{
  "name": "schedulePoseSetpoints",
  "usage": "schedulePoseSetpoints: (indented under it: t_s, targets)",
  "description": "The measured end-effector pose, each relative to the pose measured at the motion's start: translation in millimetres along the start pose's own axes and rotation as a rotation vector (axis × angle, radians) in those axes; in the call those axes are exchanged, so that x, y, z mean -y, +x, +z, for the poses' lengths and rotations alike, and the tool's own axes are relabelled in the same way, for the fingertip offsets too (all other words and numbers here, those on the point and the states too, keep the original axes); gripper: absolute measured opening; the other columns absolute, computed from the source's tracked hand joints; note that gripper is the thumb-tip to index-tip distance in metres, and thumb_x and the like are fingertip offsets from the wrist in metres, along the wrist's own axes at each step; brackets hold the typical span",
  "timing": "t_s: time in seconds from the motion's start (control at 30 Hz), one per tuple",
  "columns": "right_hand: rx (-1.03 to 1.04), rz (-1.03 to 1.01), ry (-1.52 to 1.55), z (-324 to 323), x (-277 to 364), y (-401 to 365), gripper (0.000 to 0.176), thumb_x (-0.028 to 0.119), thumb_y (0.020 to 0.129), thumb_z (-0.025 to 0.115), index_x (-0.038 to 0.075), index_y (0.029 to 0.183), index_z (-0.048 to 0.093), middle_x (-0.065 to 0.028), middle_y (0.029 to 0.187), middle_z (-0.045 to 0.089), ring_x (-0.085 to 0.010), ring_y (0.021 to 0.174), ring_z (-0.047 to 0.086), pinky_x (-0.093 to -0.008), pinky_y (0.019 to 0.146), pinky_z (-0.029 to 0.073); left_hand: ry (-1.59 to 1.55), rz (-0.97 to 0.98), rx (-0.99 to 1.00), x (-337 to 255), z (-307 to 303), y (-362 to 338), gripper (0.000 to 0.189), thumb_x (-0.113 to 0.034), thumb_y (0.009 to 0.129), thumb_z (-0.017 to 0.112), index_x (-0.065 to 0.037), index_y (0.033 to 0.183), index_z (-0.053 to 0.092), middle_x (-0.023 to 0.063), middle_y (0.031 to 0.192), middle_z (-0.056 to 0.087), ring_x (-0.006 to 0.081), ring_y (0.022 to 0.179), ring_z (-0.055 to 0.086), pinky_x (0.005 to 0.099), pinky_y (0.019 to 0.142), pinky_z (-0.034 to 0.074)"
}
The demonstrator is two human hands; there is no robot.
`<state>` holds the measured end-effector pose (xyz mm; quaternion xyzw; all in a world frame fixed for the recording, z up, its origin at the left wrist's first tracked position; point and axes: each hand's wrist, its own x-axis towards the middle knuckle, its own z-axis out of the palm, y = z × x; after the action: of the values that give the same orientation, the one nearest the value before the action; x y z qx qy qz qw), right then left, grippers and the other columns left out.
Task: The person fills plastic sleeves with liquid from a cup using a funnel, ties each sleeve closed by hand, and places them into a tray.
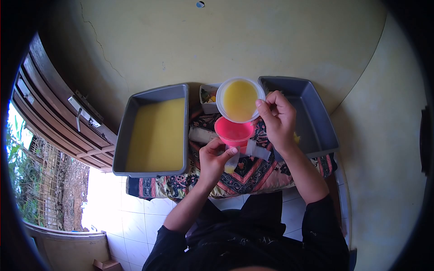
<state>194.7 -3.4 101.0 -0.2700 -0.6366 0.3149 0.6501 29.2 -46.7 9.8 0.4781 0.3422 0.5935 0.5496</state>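
Note:
My right hand [281,118] is closed on the rim of a round clear plastic tub [239,100] of yellow liquid, thumb on the near edge. The tub is up over the table, just beyond a pink funnel [234,131]. My left hand [212,159] pinches around the funnel's lower end and the top of a small translucent container [231,165]. A little yellow shows at the bottom of that container. Beside it is another clear plastic piece [258,150], near the funnel's right side.
A grey basin [118,149] of yellow liquid stands at the left of the patterned cloth [275,174]. Another grey basin [312,108] is at the right, with something yellow inside. A small white box [209,107] with colourful items sits at the back. A wooden door [68,95] is at far left.

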Motion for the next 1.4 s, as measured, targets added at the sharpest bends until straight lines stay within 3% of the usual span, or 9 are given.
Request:
schedulePoseSetpoints:
  t_s: [0.13,0.2,0.33,0.4,0.43,0.53,0.6,1.13,1.4]
  targets:
    - [0.002,-0.078,-0.064,-0.2,0.8,-1.0,0.022,0.003,0.091,0.059,0.004,0.075,0.044,0.0048,0.069,0.04,0.0005,0.059,0.034,-0.016,0.051,0.032,-0.015,0.017,0.007,-3.5,2.6,0.6,0.021,-0.004,0.078,0.074,0.005,0.095,0.065,0.0038,0.093,0.064,0.0089,0.085,0.058,0.025,0.079,0.046]
    - [0.013,-0.124,-0.135,-1.7,1.4,-1.4,0.02,0.003,0.091,0.058,0.001,0.076,0.045,0.0003,0.066,0.052,-0.0026,0.059,0.056,-0.0191,0.052,0.05,-0.035,0.013,0.024,-4.2,3.0,0.7,0.021,-0.004,0.078,0.074,0.005,0.095,0.065,0.004,0.095,0.064,0.0091,0.085,0.059,0.0254,0.08,0.046]
    - [0.011,-0.148,-0.157,-2.5,0.2,-2.4,0.02,0.002,0.091,0.058,0.0,0.076,0.045,0.0006,0.066,0.051,-0.0026,0.059,0.056,-0.0189,0.051,0.049,-0.01,0.031,0.015,-1.9,2.8,1.2,0.022,-0.003,0.078,0.074,0.004,0.096,0.066,0.0038,0.096,0.063,0.0092,0.085,0.059,0.0253,0.079,0.046]
    - [-0.01,-0.111,-0.079,0.4,1.5,-3.8,0.023,0.002,0.09,0.06,0.004,0.074,0.044,0.0058,0.069,0.039,0.0,0.06,0.029,-0.0175,0.052,0.025,0.005,0.044,0.01,-1.1,2.8,1.0,0.022,-0.003,0.077,0.075,0.004,0.096,0.066,0.0034,0.096,0.062,0.0093,0.086,0.059,0.0252,0.079,0.047]
    - [-0.01,-0.111,-0.079,0.4,2.1,-3.5,0.023,0.002,0.09,0.06,0.004,0.074,0.044,0.0058,0.069,0.039,0.0,0.06,0.029,-0.0175,0.052,0.025,0.006,0.044,0.01,-0.5,2.5,1.1,0.022,-0.003,0.077,0.075,0.004,0.096,0.066,0.0034,0.096,0.062,0.0093,0.086,0.059,0.0252,0.079,0.047]
    - [-0.037,-0.082,-0.054,-0.9,1.4,-3.0,0.021,0.005,0.091,0.059,0.003,0.075,0.045,0.0043,0.068,0.044,0.0003,0.058,0.04,-0.0165,0.051,0.032,-0.003,0.028,0.004,0.5,2.4,0.4,0.022,-0.003,0.077,0.075,0.004,0.096,0.067,0.0034,0.096,0.062,0.0094,0.086,0.059,0.0252,0.078,0.047]
    - [-0.056,0.049,0.015,-3.5,-3.4,-2.5,0.02,0.009,0.094,0.057,0.002,0.077,0.047,-0.0023,0.066,0.056,-0.0053,0.057,0.058,-0.0205,0.051,0.051,-0.001,0.029,0.0,-0.9,2.6,0.7,0.022,-0.003,0.077,0.075,0.004,0.096,0.066,0.0033,0.097,0.061,0.0097,0.087,0.059,0.0256,0.078,0.047]
    - [-0.171,0.236,0.213,-1.7,-12.5,-0.7,0.021,0.013,0.093,0.058,0.002,0.077,0.05,-0.0044,0.066,0.054,-0.0113,0.057,0.06,-0.0255,0.051,0.054,-0.002,0.04,0.003,-4.6,-3.6,1.3,0.023,-0.002,0.079,0.073,0.005,0.099,0.065,0.0049,0.1,0.062,0.0111,0.09,0.059,0.0265,0.083,0.046]
    - [-0.32,0.383,0.268,-5.2,-86.3,-29.1,0.019,0.013,0.092,0.059,0.001,0.079,0.05,-0.003,0.064,0.053,-0.0136,0.054,0.062,-0.0263,0.051,0.054,-0.013,0.037,-0.09,-4.3,-17.2,12.6,0.027,-0.002,0.081,0.071,0.005,0.106,0.063,0.0061,0.099,0.065,0.0108,0.094,0.059,0.0261,0.084,0.046]
